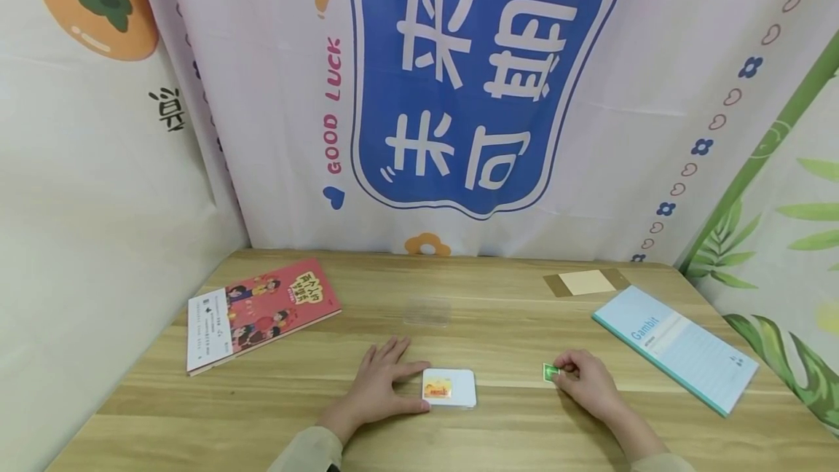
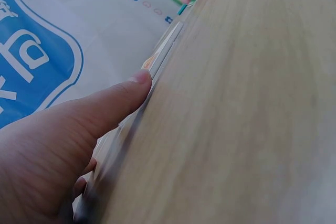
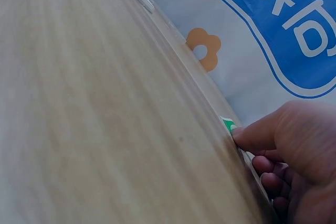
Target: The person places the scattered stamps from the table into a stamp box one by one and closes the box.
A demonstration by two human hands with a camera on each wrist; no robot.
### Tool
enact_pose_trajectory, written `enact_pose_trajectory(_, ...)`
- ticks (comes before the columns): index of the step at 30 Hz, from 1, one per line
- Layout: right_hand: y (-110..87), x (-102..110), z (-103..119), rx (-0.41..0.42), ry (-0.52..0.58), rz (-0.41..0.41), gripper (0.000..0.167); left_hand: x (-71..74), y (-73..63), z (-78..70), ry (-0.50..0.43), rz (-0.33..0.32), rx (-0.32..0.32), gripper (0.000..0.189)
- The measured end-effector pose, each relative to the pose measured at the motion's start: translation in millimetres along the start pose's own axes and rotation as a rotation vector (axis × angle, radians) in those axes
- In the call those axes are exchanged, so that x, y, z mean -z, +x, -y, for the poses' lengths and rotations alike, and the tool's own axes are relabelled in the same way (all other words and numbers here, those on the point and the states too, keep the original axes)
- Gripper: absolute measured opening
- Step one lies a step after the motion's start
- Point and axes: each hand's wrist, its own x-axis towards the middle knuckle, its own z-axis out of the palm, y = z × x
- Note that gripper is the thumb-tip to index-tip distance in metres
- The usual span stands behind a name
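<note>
A flat white rounded case (image 1: 464, 387) lies on the table in the head view, with a small yellow-orange sticker (image 1: 437, 388) on its left part. My left hand (image 1: 383, 384) holds the case at its left end, index finger at the far corner and thumb at the near one. In the left wrist view the thumb (image 2: 123, 98) touches the case's thin edge. To the right, my right hand (image 1: 588, 382) pinches a small green sticker (image 1: 549, 372) with a pale border, low over or on the table. The right wrist view shows the green sticker (image 3: 229, 124) partly covered by the thumb.
A red book (image 1: 275, 304) lies at the back left. On the right is a light blue notebook (image 1: 675, 348), with a cream and brown paper piece (image 1: 586, 282) behind it. A clear, thin sheet (image 1: 427, 311) lies behind the case. Printed cloth (image 1: 295, 202) hangs behind the table.
</note>
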Motion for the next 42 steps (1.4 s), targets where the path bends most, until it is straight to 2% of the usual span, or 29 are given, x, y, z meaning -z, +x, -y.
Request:
enact_pose_trajectory(16,-1.3,-1.9,-0.8,-0.007,0.044,-0.039,0.015,0.7,-0.8,-0.8,-0.012,0.002,0.001,0.066)
enact_pose_trajectory(22,-1.1,-3.0,-0.2,-0.033,0.108,-0.048,0.020,1.5,-0.5,-0.9,-0.015,0.003,-0.002,0.066)
enact_pose_trajectory(30,-1.9,-3.5,-0.3,-0.011,0.177,-0.066,0.021,2.2,-1.0,-1.8,-0.016,0.003,0.000,0.066)
enact_pose_trajectory(42,-2.6,-4.3,2.6,-0.076,0.285,-0.065,0.021,3.0,-1.7,-1.7,-0.025,-0.005,-0.022,0.066)
